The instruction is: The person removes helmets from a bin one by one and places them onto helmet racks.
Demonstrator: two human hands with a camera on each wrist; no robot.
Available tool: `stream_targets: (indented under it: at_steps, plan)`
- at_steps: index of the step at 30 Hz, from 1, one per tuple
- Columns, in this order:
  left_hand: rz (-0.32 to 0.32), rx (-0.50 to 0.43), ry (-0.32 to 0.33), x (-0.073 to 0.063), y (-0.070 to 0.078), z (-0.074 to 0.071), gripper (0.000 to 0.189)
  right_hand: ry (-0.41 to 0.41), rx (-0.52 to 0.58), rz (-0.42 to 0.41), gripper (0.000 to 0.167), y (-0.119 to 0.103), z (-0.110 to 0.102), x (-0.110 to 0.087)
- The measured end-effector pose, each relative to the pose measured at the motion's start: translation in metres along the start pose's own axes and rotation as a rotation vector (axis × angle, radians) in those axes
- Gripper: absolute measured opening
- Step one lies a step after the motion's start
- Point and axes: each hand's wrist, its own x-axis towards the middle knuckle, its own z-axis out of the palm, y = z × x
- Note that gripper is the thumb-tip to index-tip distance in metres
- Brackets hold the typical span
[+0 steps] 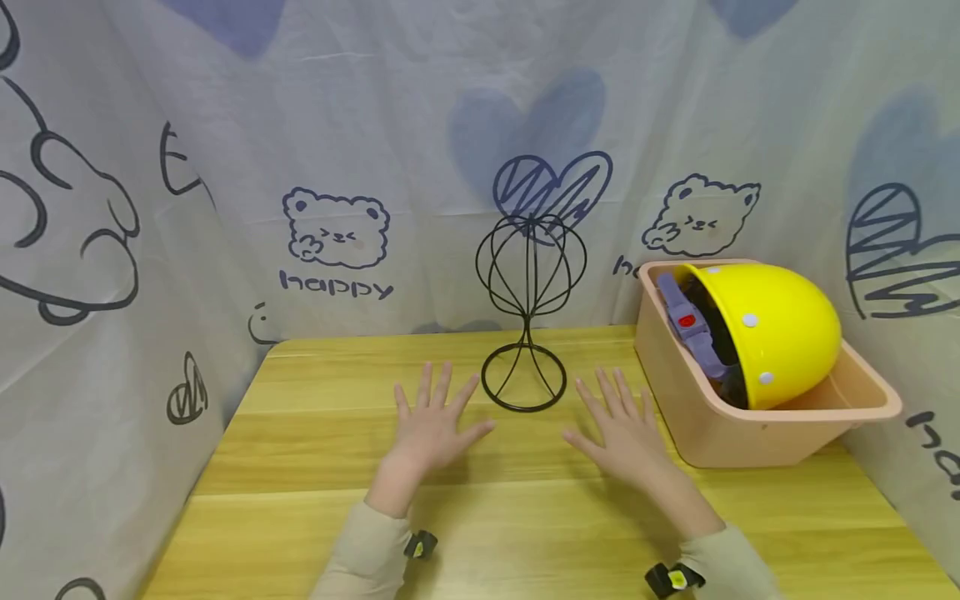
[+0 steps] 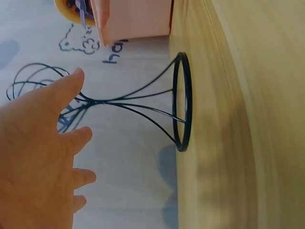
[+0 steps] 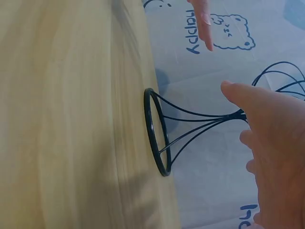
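Between and just beyond the two hands, a black wire stand (image 1: 527, 321) with a round cage top and a ring base stands upright on the wooden table. My left hand (image 1: 431, 433), fingers spread, is to the left of its base and holds nothing. On the other side my right hand (image 1: 624, 433) is likewise spread, palm down and bare of any object. Both wrist views show the stand's ring base (image 2: 183, 102) apart from the fingers. A yellow helmet (image 1: 783, 333) with a purple strap (image 1: 693, 325) lies tilted in a pink bin (image 1: 720, 437), right of the right hand.
The bin stands at the table's right side, close to the curtain. A pale curtain (image 1: 337, 125) printed with bears and hearts surrounds the back and sides. Light wooden planks form the tabletop (image 1: 300, 467).
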Motion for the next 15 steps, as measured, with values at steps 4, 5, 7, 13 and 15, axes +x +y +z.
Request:
stream_targets:
  at_steps: [4, 5, 7, 13, 15]
  plan:
    - [0.030, 0.004, -0.001, -0.004, 0.004, -0.003, 0.078, -0.001, -0.001, -0.012, 0.082, 0.001, -0.004, -0.013]
    - [0.037, -0.002, 0.001, -0.004, 0.005, -0.005, 0.078, -0.006, -0.004, -0.012, 0.082, 0.001, -0.006, -0.017]
    - [0.054, -0.008, 0.001, -0.006, 0.009, -0.008, 0.077, -0.006, -0.009, -0.013, 0.082, 0.002, -0.009, -0.024]
    - [0.101, -0.027, -0.008, -0.009, 0.021, -0.018, 0.077, 0.075, -0.038, -0.052, 0.082, 0.009, -0.014, -0.048]
    - [0.120, -0.023, -0.007, -0.009, 0.024, -0.021, 0.077, 0.127, -0.033, -0.066, 0.081, 0.011, -0.016, -0.057]
